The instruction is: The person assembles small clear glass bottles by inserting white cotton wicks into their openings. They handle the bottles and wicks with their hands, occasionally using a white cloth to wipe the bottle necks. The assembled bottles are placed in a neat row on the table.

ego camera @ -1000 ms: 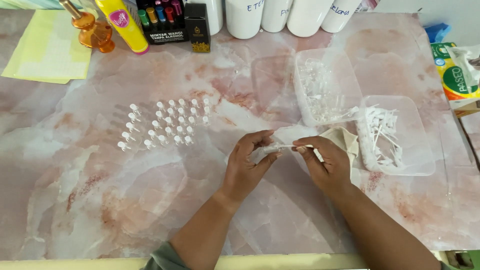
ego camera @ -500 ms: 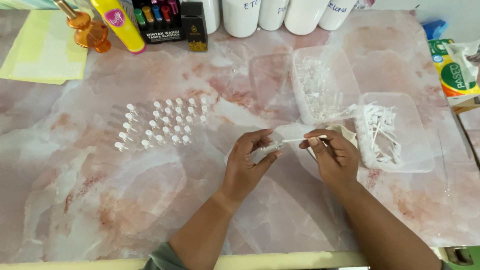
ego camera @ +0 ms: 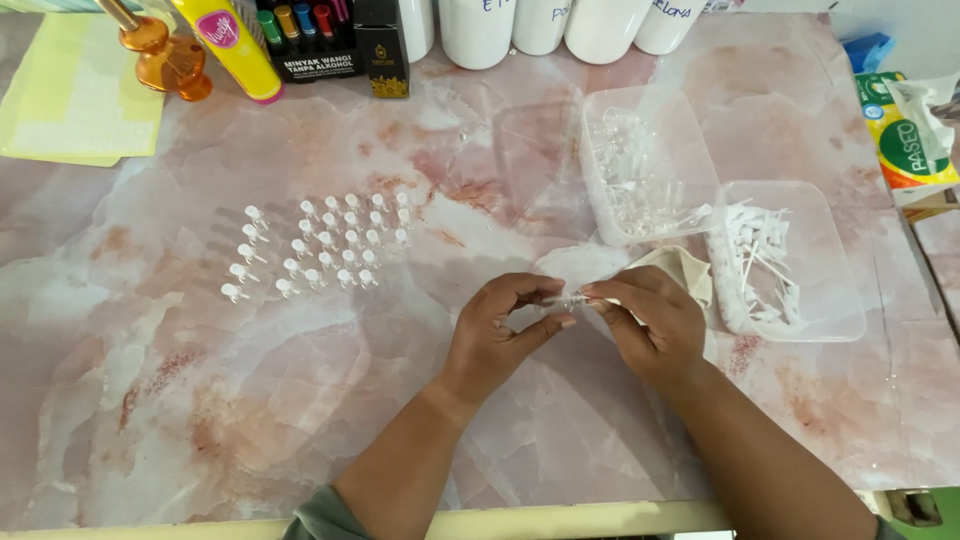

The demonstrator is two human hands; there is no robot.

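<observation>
At the centre of the frame, I am bringing both hands together over a pink marbled tabletop (ego camera: pixel 200 420). My left hand (ego camera: pixel 495 340) is pinching one end of a small clear vial (ego camera: pixel 562 299) between thumb and forefinger, and my right hand (ego camera: pixel 652 325) is closing its fingertips on the other end, apparently working a part into it; the piece itself is too small to make out. A beige cloth (ego camera: pixel 690 272) is lying just behind the right hand.

To the left of centre, rows of finished vials (ego camera: pixel 320 250) with white tops are standing in a loose grid, well apart from my hands. At the upper right, a clear tub of empty vials (ego camera: pixel 640 170) is holding a good stock, and just beside it a second clear tub of white dip-tube caps (ego camera: pixel 770 260) is also well filled. I am judging the job as partly done: a few dozen pieces are standing assembled, one is in hand, and a large share is waiting in the tubs.

Along the top edge, white jars (ego camera: pixel 540 25), a dark box of coloured bottles (ego camera: pixel 310 40), a yellow bottle (ego camera: pixel 225 45) and an amber pump bottle (ego camera: pixel 160 55) are lining up, with a yellow sheet (ego camera: pixel 70 110) at the upper left and a tissue pack (ego camera: pixel 905 130) at the far right.
</observation>
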